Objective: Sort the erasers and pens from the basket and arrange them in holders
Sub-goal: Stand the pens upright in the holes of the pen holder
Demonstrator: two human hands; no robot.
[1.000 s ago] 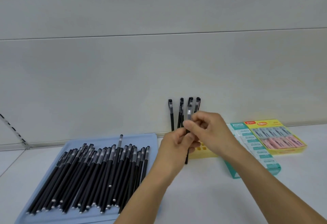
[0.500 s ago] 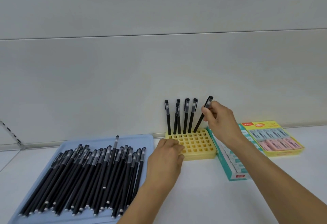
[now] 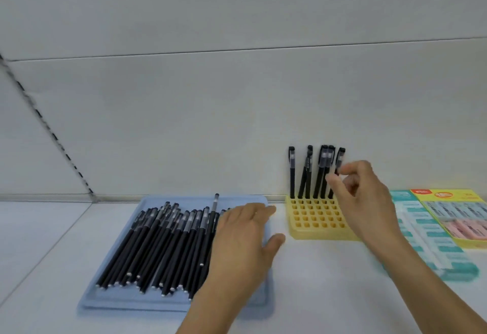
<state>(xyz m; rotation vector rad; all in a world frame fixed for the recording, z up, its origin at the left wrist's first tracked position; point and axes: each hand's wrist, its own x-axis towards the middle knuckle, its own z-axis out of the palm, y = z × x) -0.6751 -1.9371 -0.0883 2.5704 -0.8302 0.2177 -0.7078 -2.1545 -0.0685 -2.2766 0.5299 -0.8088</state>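
Note:
Several black pens (image 3: 163, 244) lie side by side in a flat blue tray (image 3: 113, 304) on the left. My left hand (image 3: 245, 238) hovers open over the tray's right part, fingers spread above the pens. A yellow pen holder (image 3: 316, 228) with a grid of holes stands against the wall, and several black pens (image 3: 292, 172) stand in its back row. My right hand (image 3: 361, 196) is at the rightmost standing pen (image 3: 340, 157), which leans slightly in its hole. Thumb and forefinger sit on either side of its shaft.
Two flat boxes of erasers lie right of the holder: a teal box (image 3: 432, 236) and a yellow box (image 3: 458, 215) with pink and pale erasers. The white wall stands directly behind the holder. White tabletop (image 3: 316, 281) lies in front.
The pen in my right hand went from steeply tilted to nearly upright in the holder's back row. My left hand left the holder's front and moved left over the tray.

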